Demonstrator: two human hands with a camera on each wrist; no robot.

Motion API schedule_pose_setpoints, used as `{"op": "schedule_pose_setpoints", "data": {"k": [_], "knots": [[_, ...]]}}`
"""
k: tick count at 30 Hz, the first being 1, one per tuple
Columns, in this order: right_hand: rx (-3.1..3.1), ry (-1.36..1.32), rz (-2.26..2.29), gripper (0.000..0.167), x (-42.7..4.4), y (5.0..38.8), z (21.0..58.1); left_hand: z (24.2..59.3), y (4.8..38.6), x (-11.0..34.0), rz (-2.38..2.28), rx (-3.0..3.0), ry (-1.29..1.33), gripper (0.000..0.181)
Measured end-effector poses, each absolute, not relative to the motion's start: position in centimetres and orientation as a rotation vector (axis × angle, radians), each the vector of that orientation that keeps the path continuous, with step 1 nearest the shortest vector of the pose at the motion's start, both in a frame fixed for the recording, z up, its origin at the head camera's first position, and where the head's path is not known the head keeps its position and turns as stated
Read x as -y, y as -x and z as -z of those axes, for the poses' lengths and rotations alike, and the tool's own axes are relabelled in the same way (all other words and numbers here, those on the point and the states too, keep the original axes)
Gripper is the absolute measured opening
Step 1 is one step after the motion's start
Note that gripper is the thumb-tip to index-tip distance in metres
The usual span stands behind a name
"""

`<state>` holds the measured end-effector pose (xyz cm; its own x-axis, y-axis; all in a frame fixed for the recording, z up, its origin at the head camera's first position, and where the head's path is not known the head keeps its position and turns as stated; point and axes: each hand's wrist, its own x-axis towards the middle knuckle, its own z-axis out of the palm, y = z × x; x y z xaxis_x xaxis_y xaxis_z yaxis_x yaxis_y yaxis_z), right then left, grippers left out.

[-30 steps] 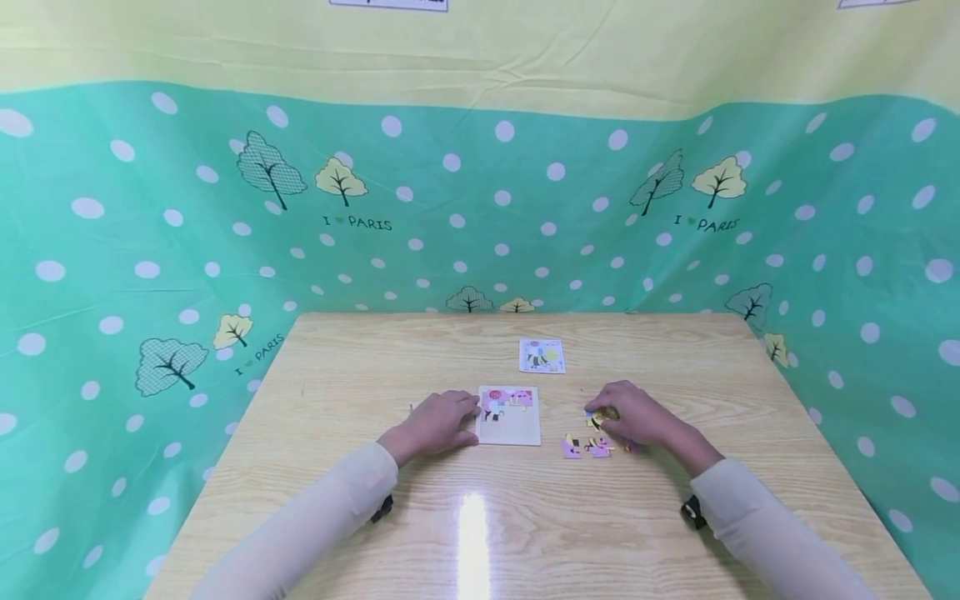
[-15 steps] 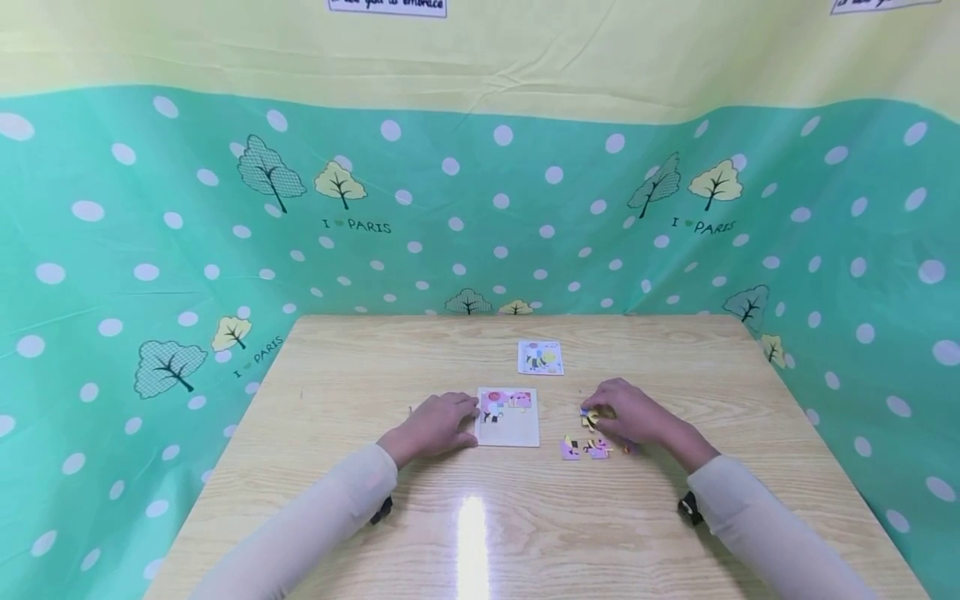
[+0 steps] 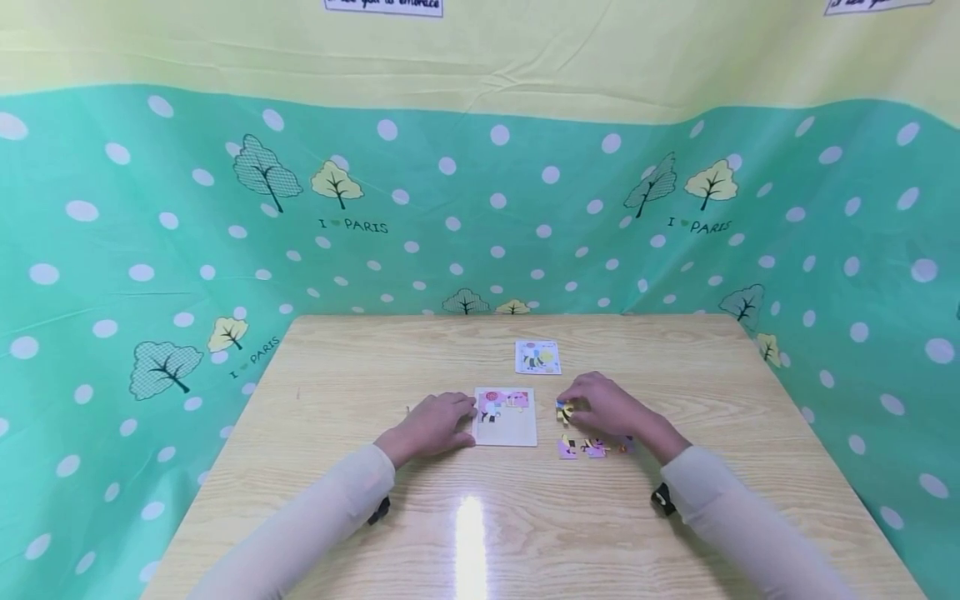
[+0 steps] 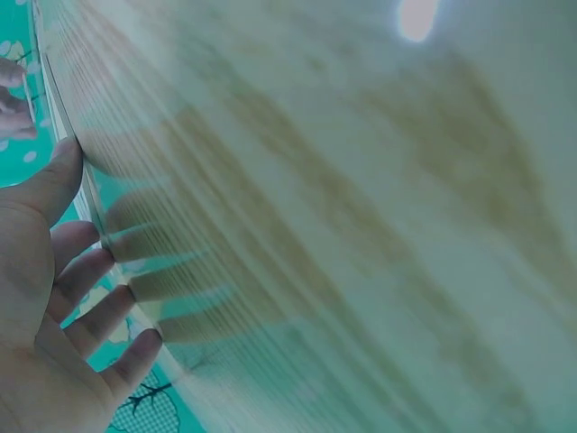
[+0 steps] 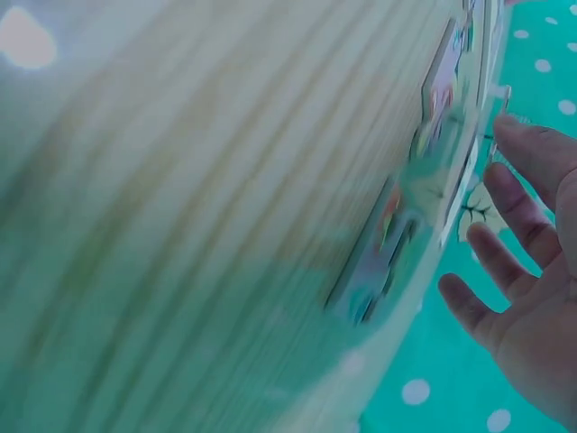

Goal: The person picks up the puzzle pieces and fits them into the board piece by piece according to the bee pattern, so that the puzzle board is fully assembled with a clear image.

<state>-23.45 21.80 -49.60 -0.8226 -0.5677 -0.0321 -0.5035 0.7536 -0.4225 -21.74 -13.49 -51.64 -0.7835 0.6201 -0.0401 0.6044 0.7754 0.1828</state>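
A square white puzzle board (image 3: 505, 432) lies on the table, with several pink, white and black pieces fitted along its top and left. My left hand (image 3: 432, 427) rests at the board's left edge, fingertips touching it; the left wrist view shows those fingers fairly straight. Just right of the board, my right hand (image 3: 609, 408) pinches a yellow, black and blue puzzle piece (image 3: 564, 413) between thumb and fingers. In the right wrist view a thin piece edge shows by the thumb tip. Below the right hand lie loose puzzle pieces (image 3: 595, 448), one partly close under the wrist.
A small picture card (image 3: 537, 357) with a bee design lies behind the board. The wooden table (image 3: 360, 358) is bordered by a green dotted cloth (image 3: 420, 208) at the back and sides. Light glares off the tabletop in front.
My right hand has lifted the yellow and black puzzle piece from the loose group and moved it left, towards the board. My left hand stays at the board's left edge.
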Motion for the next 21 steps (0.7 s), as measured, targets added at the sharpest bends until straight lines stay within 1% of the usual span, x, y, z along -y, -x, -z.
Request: {"op": "schedule_pose_setpoints", "data": {"k": [7,21], "knots": [[-2.748,0.827,0.637,0.036,-19.8,23.9,49.7,51.5,21.6,13.5,-0.235,-2.868,-0.991,0.052],[-2.737,0.896,0.633,0.036,-16.6,24.5,50.2,51.5,21.6,13.5,-0.253,-2.868,-0.989,0.052]]}}
